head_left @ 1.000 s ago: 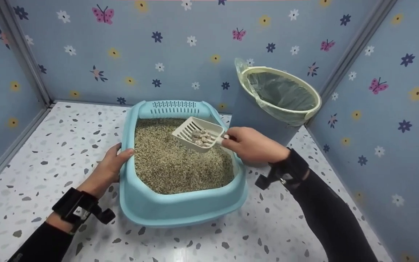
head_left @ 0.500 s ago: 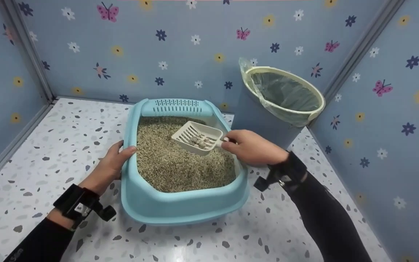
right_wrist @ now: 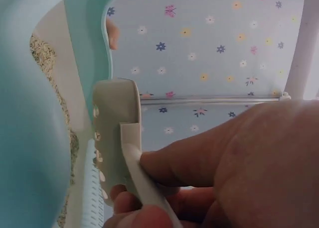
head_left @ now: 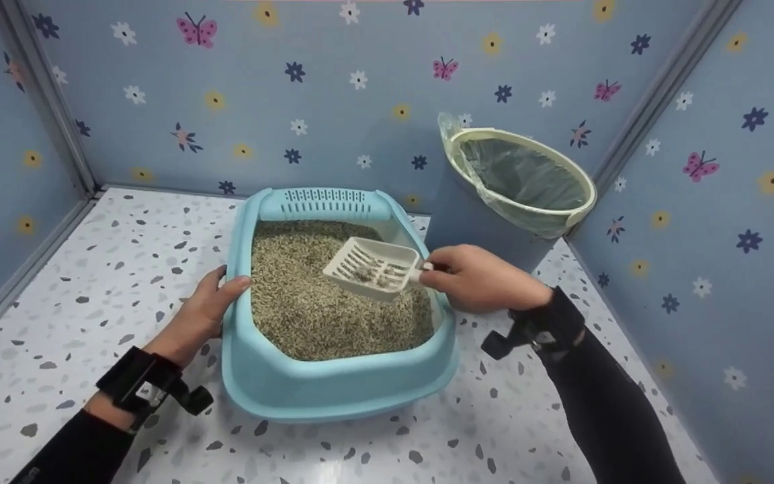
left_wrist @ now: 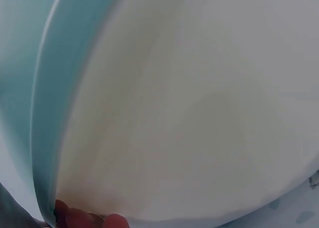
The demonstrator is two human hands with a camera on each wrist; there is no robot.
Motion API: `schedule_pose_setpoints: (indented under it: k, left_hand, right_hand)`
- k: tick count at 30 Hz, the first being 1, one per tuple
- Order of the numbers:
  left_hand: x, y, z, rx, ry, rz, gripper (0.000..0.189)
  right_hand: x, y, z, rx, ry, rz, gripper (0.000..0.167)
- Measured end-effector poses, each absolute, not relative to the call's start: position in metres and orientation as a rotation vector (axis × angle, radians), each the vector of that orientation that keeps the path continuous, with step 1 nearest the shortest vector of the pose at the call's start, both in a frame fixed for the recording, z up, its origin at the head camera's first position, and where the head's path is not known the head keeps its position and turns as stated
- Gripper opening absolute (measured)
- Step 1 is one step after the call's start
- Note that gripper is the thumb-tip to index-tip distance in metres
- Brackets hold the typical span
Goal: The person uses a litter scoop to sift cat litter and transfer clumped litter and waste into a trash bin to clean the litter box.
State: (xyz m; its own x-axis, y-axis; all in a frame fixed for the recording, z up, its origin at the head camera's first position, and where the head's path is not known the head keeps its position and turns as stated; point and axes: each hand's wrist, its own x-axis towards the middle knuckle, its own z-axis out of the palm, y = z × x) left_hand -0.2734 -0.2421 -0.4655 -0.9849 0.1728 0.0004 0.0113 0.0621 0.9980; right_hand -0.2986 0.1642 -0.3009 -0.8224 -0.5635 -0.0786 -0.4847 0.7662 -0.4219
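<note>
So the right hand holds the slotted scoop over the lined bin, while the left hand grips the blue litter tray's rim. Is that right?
No: the head view shows the slotted scoop over the litter in the blue litter tray, not over the lined bin. The right hand holds the scoop, and the left hand grips the tray's rim.

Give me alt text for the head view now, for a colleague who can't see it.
The right hand holds a slotted pale scoop with small clumps in it above the litter in a blue tray, while the left hand grips its left edge. A bin lined with a bag stands behind, at right.
</note>
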Motion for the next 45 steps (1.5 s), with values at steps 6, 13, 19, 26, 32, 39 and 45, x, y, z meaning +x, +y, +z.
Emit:
schedule_pose_setpoints:
  k: [6,13,19,26,32,39,45]
  left_hand:
    - [-0.274,-0.242,-0.462,0.198,2.228,2.043,0.090]
    - [-0.275,-0.244,-0.459,0.169,2.237,2.001,0.092]
    - [-0.273,-0.244,-0.463,0.166,2.230,2.011,0.092]
    - [-0.271,-0.247,-0.466,0.177,2.239,2.020,0.092]
    - [-0.272,-0.244,-0.468,0.195,2.228,2.019,0.091]
    - [-0.274,-0.242,-0.469,0.220,2.205,2.049,0.088]
    - [-0.276,-0.244,-0.462,0.209,2.234,2.033,0.090]
  right_hand:
    - [-0.296,0.162,-0.303,-0.827,2.766,-0.581,0.022]
    - [-0.294,0.160,-0.304,-0.833,2.739,-0.610,0.024]
    - [-0.295,0.163,-0.309,-0.838,2.742,-0.604,0.025]
    - [-0.296,0.165,-0.310,-0.801,2.753,-0.605,0.023]
    - [-0.294,0.170,-0.310,-0.792,2.753,-0.581,0.023]
    - [-0.294,0.165,-0.309,-0.815,2.743,-0.600,0.022]
    - [-0.295,0.164,-0.306,-0.833,2.753,-0.624,0.024]
